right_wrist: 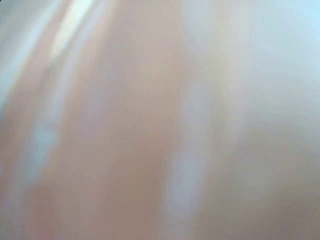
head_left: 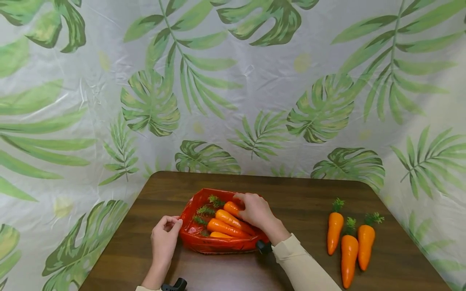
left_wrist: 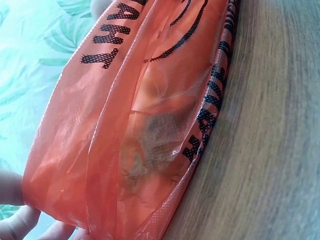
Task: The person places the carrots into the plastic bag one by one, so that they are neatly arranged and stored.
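A red plastic bag [head_left: 218,245] lies spread at the middle of the table, its mouth facing up. Inside are several orange toy carrots [head_left: 228,228] with green tops pointing left. At the bag's left edge, my left hand [head_left: 164,238] pinches the rim between thumb and fingers. Close up in the left wrist view, the bag [left_wrist: 65,170] shows black lettering, with fingertips [left_wrist: 22,222] at its edge. My right hand [head_left: 257,211] reaches over the bag's right side and grips the rearmost carrot [head_left: 231,208]. The right wrist view is too blurred to make out.
Three more toy carrots [head_left: 335,232] lie on the right part of the dark wooden table [head_left: 302,198]. A leaf-patterned sheet [head_left: 262,93] hangs behind the table. Black wrist devices [head_left: 178,284] are near both wrists.
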`<state>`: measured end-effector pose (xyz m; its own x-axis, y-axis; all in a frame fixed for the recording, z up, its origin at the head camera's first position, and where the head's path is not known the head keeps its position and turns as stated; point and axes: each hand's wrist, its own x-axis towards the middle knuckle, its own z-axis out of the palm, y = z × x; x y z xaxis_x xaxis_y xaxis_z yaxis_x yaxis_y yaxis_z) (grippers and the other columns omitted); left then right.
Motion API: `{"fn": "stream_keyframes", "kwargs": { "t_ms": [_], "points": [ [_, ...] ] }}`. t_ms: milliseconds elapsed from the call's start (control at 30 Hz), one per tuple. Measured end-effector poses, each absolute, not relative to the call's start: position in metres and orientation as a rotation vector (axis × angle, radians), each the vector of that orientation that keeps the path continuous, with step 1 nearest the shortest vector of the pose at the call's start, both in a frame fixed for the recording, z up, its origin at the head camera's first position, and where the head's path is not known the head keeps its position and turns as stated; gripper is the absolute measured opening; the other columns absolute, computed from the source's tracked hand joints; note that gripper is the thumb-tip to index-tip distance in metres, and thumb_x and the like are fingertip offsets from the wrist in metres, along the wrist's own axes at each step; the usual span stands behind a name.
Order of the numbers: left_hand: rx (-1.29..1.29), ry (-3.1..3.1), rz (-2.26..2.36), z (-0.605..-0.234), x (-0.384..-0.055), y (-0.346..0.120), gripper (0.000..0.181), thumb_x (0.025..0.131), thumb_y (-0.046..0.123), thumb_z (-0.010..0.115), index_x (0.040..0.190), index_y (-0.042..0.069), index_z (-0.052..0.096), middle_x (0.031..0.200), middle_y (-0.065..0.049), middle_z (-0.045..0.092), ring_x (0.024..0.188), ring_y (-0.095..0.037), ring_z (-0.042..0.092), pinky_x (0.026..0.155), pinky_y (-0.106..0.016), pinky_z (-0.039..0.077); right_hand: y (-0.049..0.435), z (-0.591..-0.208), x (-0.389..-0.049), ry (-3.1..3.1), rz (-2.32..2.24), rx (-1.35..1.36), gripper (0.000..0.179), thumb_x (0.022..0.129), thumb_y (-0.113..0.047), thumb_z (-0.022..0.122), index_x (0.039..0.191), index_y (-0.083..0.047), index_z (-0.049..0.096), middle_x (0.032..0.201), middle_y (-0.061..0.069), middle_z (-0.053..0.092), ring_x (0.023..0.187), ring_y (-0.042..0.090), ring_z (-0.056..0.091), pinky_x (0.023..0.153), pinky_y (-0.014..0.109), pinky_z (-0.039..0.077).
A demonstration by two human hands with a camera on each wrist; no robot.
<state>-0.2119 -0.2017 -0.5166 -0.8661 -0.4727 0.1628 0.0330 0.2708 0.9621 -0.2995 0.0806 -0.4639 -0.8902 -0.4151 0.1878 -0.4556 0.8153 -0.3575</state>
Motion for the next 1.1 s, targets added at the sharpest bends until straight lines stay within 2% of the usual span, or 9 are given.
{"fn": "stream_keyframes", "kwargs": {
  "t_ms": [233,633,867,1100],
  "points": [
    [0.404,-2.141,-1.611,-0.518,-0.213,-0.201,0.014,0.092,0.017,0.074,0.088,0.006,0.067,0.108,-0.010,0.073,0.094,-0.022,0.065,0.073,-0.014,0.047,0.087,-0.450,-0.288,-2.887,0.663,0.616,0.051,0.085,-0.018,0.079,0.133,-0.022,0.066,0.118,0.005,0.068,0.099,0.027,0.065,0.078,0.049,0.054],
    [0.382,-2.121,-1.591,-0.521,-0.213,-0.200,0.014,0.092,0.017,0.074,0.087,0.006,0.067,0.107,-0.011,0.073,0.092,-0.022,0.065,0.073,-0.012,0.048,0.099,-0.432,-0.273,-2.851,0.699,0.534,0.053,0.084,-0.022,0.082,0.134,-0.025,0.065,0.113,0.004,0.068,0.095,0.026,0.065,0.076,0.047,0.054],
    [0.386,-2.121,-1.587,-0.520,-0.213,-0.199,0.014,0.092,0.017,0.075,0.088,0.005,0.067,0.106,-0.011,0.073,0.092,-0.020,0.066,0.072,-0.011,0.047,0.108,-0.428,-0.267,-2.801,0.701,0.493,0.054,0.082,-0.023,0.084,0.133,-0.028,0.065,0.113,0.001,0.068,0.093,0.022,0.065,0.073,0.043,0.054],
    [0.392,-2.142,-1.571,-0.520,-0.213,-0.200,0.014,0.093,0.019,0.074,0.089,0.006,0.068,0.107,-0.009,0.073,0.091,-0.018,0.066,0.071,-0.012,0.046,0.120,-0.428,-0.262,-2.772,0.725,0.428,0.057,0.080,-0.021,0.086,0.133,-0.028,0.065,0.110,-0.001,0.068,0.083,0.017,0.061,0.066,0.037,0.051]
  ]
}}
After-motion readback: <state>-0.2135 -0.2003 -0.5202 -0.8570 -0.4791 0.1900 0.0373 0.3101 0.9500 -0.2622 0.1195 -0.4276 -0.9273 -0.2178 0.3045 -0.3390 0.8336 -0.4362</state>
